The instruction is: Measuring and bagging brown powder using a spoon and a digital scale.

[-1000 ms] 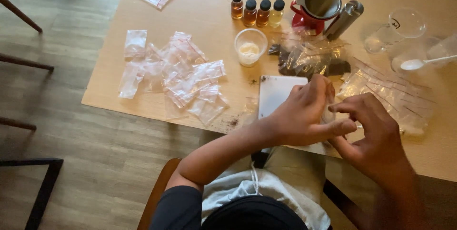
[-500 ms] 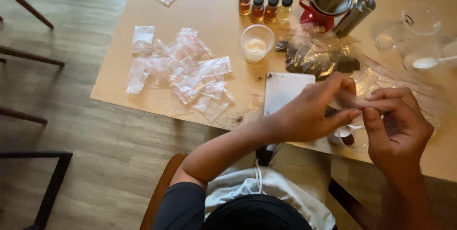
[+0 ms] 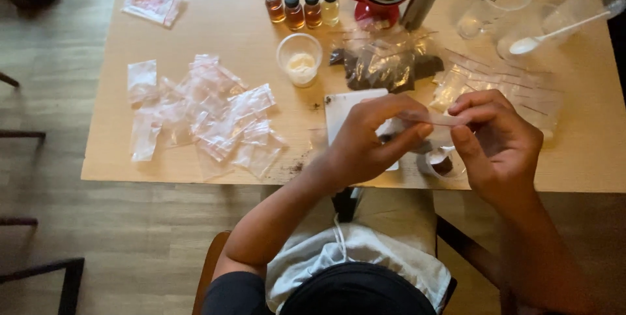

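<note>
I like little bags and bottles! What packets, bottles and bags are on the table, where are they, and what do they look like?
Small clear bag: pinched between left hand and right hand, thin, see-through.
Pile of clear bags: table's left, flat, empty.
Four small bottles: far middle, black caps, amber to pale liquid.
Flat packet: far left corner, clear with red-and-white print.
Dark-filled bags: below the red jug, clear, brown contents.

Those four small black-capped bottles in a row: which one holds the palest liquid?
The rightmost bottle, next to the red jug. Its liquid is pale yellow, while the other three bottles hold darker amber liquid.
</note>
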